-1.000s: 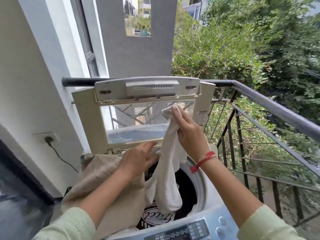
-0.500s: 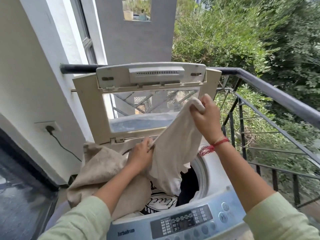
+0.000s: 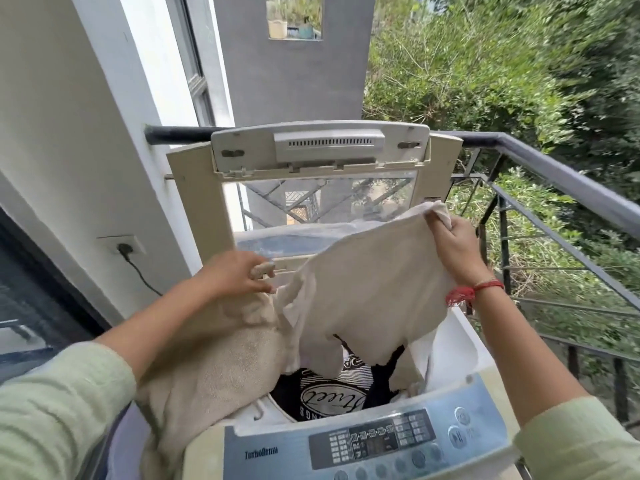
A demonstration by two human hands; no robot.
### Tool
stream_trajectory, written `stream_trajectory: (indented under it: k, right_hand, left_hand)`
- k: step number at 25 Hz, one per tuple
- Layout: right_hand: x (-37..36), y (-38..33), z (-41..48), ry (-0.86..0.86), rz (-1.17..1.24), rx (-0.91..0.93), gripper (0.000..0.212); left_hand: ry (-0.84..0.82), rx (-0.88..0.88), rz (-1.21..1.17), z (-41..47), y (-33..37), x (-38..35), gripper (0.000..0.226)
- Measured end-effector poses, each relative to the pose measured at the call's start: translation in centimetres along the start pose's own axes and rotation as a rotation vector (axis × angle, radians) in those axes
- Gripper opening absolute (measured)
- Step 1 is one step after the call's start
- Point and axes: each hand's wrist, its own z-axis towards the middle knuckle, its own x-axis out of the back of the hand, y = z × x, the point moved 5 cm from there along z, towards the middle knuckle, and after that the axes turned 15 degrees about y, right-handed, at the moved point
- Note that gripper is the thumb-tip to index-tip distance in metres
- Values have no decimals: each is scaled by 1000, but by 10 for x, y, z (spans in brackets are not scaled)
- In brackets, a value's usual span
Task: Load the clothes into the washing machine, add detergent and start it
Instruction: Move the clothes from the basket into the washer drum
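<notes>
Loading step. Right hand point(image 3: 453, 247) grips a top corner of the white cloth point(image 3: 363, 289). Left hand point(image 3: 239, 271), fingers curled, looks to pinch its other edge. Cloth hangs spread over the washer point(image 3: 263, 441) drum, above a dark shirt point(image 3: 325, 393) inside. Towel point(image 3: 214, 358) drapes over the left rim. Next, probably: lower the cloth, let go, then push the towel in.

Both arms reach forward. The raised right hand point(image 3: 453, 244), a red thread point(image 3: 485, 287) at its wrist, pinches a cream cloth point(image 3: 363, 289) by one corner; the lower left hand point(image 3: 239, 271) curls its fingers round the opposite edge.
</notes>
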Motion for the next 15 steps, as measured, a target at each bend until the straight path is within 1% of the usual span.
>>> stream_trajectory:
  k: [1, 3, 4, 5, 6, 8, 10, 13, 15]
  right_hand:
    - [-10, -2, -5, -129, 61, -23, 51]
    - [-26, -14, -19, -370, 78, 31, 48]
    - [-30, -23, -24, -443, 58, 85, 42]
    - [-30, -34, -26, -474, 40, 139, 41]
    - [-29, -44, -25, -462, 28, 180, 41]
    - [-19, -60, -20, -376, 37, 203, 40]
    - [-5, -69, -17, -307, 49, 206, 44]
    - [13, -75, -20, -332, -6, 240, 55]
    - [23, -73, -18, -362, -31, 245, 62]
  left_hand:
    - [-63, 36, -45, -9, 2, -21, 49]
    - [-54, 95, -130, -20, 16, -53, 68]
    - [-41, 105, -155, -23, 25, -66, 76]
    - [-47, 114, -172, -27, 34, -80, 83]
    - [-59, 120, -194, -29, 44, -92, 89]
    - [-108, 114, -253, -34, 68, -119, 94]
    - [-117, 95, -275, -35, 87, -142, 81]
    - [-103, 111, -441, -23, 91, -149, 66]
    - [-186, 26, -507, -14, 93, -145, 40]
